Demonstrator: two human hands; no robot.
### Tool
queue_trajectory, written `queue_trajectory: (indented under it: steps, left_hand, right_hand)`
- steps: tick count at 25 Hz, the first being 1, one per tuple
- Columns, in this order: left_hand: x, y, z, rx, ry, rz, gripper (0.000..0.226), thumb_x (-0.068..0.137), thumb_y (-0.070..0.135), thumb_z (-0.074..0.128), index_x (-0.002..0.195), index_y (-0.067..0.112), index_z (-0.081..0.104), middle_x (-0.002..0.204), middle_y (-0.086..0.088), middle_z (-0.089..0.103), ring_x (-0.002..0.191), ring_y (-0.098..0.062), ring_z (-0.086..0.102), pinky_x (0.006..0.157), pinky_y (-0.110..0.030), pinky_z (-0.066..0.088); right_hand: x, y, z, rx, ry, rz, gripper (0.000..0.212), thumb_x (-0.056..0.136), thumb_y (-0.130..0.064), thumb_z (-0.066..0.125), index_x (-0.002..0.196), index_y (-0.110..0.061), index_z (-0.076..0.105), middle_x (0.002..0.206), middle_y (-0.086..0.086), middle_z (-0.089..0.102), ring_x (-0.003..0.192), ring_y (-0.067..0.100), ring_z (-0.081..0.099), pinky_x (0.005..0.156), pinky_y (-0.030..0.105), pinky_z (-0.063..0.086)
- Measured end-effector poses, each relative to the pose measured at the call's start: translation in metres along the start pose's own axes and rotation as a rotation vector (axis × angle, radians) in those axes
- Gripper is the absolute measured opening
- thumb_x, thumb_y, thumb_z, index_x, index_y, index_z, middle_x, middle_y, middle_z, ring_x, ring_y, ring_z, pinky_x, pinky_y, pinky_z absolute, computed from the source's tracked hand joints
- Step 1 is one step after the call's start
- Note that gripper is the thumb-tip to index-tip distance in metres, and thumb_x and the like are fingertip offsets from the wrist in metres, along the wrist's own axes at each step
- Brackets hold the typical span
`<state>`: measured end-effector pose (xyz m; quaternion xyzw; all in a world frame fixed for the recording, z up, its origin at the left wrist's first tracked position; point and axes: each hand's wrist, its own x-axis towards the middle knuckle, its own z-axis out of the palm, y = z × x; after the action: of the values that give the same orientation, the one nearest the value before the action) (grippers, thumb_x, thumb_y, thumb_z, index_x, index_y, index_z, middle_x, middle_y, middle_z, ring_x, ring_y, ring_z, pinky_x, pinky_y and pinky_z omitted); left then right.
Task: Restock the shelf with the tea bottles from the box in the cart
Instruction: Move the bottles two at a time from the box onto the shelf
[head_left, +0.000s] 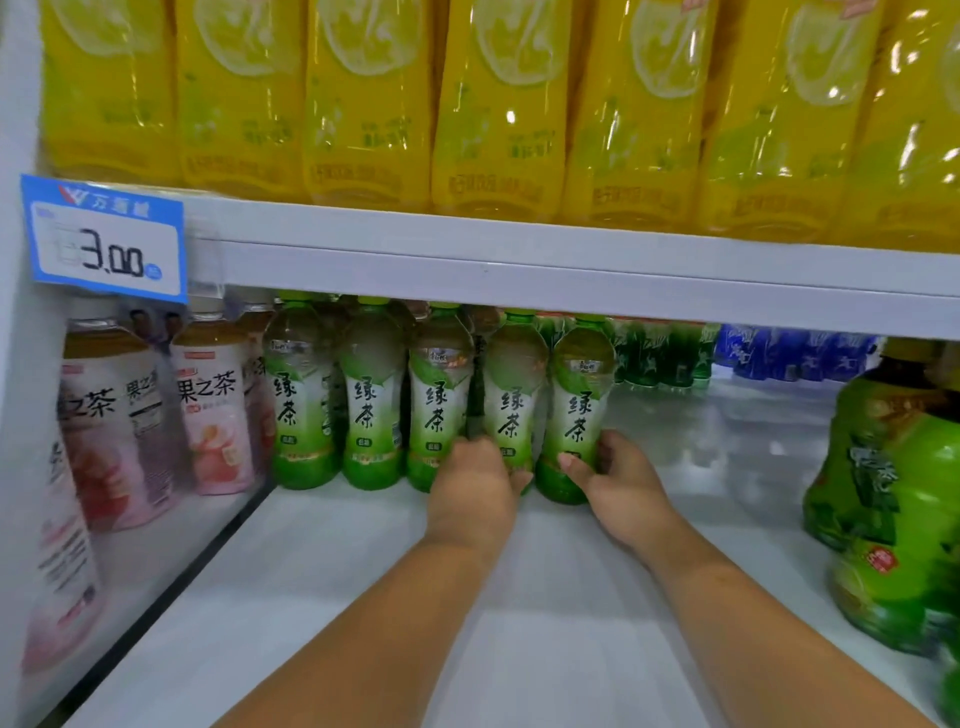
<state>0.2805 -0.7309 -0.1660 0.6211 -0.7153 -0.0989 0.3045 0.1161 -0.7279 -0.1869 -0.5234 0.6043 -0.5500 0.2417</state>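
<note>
Several green tea bottles stand upright in a row deep on the white lower shelf (363, 571). My left hand (475, 483) grips the base of the fourth bottle (511, 395) from the left. My right hand (618, 478) grips the lower part of the rightmost bottle (576, 400), thumb across its front. Both bottles rest on the shelf, side by side. The box and the cart are out of view.
Pink fruit tea bottles (208, 410) stand left of a dark divider (208, 551). Large green bottles (893, 509) stand at the near right. Green and blue bottles (670, 353) line the back. Yellow bottles (498, 104) fill the shelf above, whose edge (571, 270) hangs low; a blue price tag (106, 239) is left.
</note>
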Motion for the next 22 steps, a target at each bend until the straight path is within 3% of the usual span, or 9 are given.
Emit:
queue_trajectory:
  steps: [3,9,16,22]
  left_hand:
    - [0.001,-0.003,0.004,0.038,0.014,0.024,0.046,0.096,0.048,0.063,0.118,0.008,0.061,0.118,-0.012,0.060,0.107,-0.029,0.061,0.073,-0.029,0.039]
    - [0.002,-0.006,0.005,0.041,0.046,0.038,0.040,0.092,0.048,0.068,0.104,0.010,0.063,0.099,-0.009,0.064,0.096,-0.031,0.065,0.069,-0.030,0.043]
    - [0.007,-0.004,0.000,0.098,0.029,0.040,0.043,0.087,0.051,0.073,0.099,0.011,0.063,0.094,-0.008,0.064,0.096,-0.031,0.067,0.071,-0.031,0.045]
    - [0.005,0.000,-0.006,0.123,0.019,0.039,0.048,0.089,0.052,0.070,0.109,0.010,0.061,0.107,-0.009,0.065,0.102,-0.031,0.065,0.072,-0.031,0.042]
  right_hand:
    - [0.000,0.007,0.002,0.042,0.003,-0.023,0.036,0.091,-0.021,0.076,0.124,-0.018,0.061,0.113,0.000,0.072,0.105,0.017,0.069,0.097,0.039,0.055]
    - [0.005,0.013,0.004,0.054,0.001,-0.050,0.040,0.092,-0.022,0.074,0.130,-0.015,0.063,0.116,0.002,0.073,0.105,0.017,0.069,0.091,0.033,0.056]
    - [0.007,0.016,0.005,0.043,0.011,-0.052,0.039,0.093,-0.026,0.073,0.130,-0.021,0.063,0.115,0.000,0.072,0.106,0.017,0.068,0.093,0.036,0.057]
    - [0.006,0.015,0.001,0.006,-0.018,-0.053,0.041,0.095,-0.025,0.070,0.134,-0.018,0.061,0.121,0.002,0.071,0.110,0.018,0.067,0.099,0.041,0.055]
